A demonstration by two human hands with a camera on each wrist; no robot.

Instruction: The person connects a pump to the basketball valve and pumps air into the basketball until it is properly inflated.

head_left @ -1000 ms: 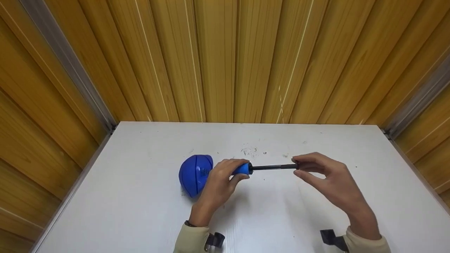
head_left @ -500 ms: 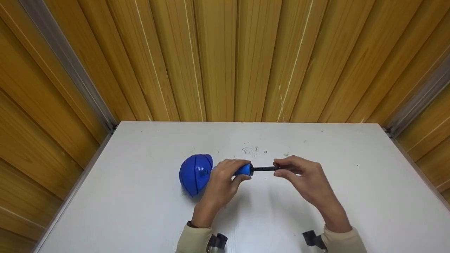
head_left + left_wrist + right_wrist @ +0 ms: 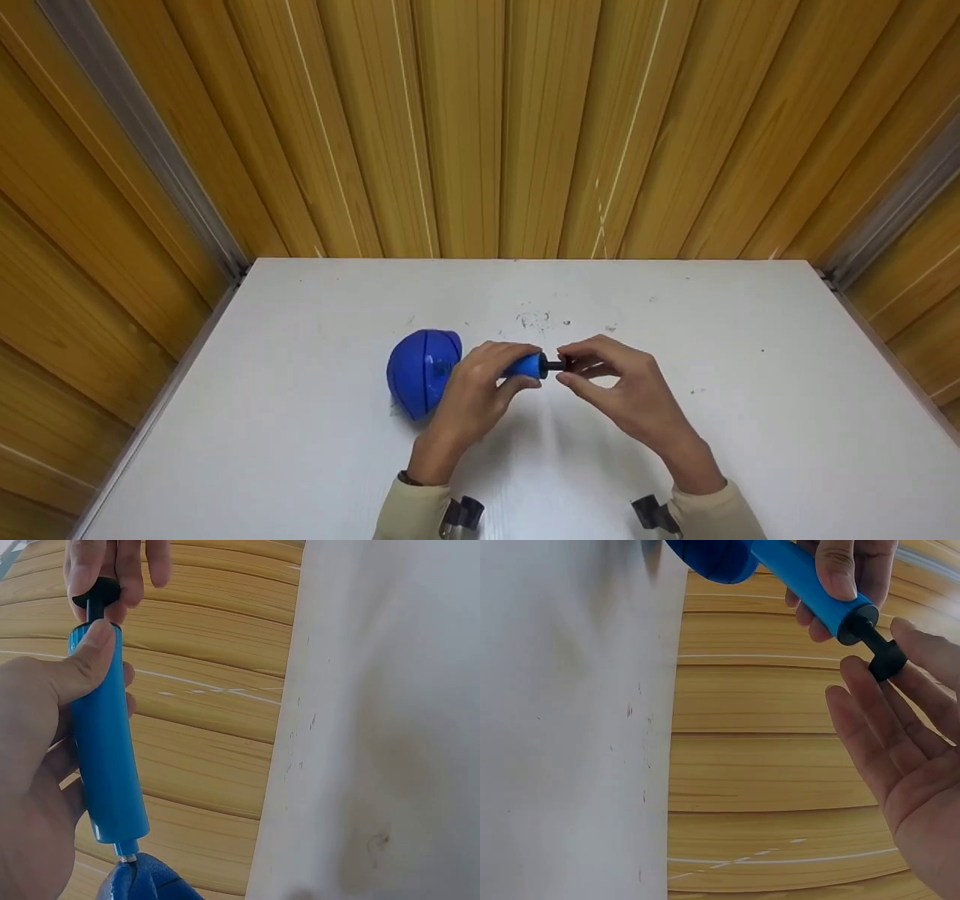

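Observation:
A blue hand pump (image 3: 109,757) with a black plunger lies across my left hand (image 3: 474,386), whose fingers and thumb grip its barrel. The pump's nozzle end meets a dark blue, partly inflated ball (image 3: 421,371), creased and dented, on the left side; a metal tip shows at the joint in the left wrist view. My right hand (image 3: 626,382) pinches the black plunger handle (image 3: 887,660) between thumb and fingers. Just a short length of the plunger rod (image 3: 555,366) shows between handle and barrel.
Beneath the hands is a white table (image 3: 300,450) with dark scuff marks near its middle. Yellow wood-look panels (image 3: 465,127) rise behind it and at both sides. Each sleeve carries a black wrist mount (image 3: 463,514).
My right hand has moved left, pushing the plunger rod from well extended to nearly all inside the barrel. My left hand has hardly moved; the ball has shifted slightly right.

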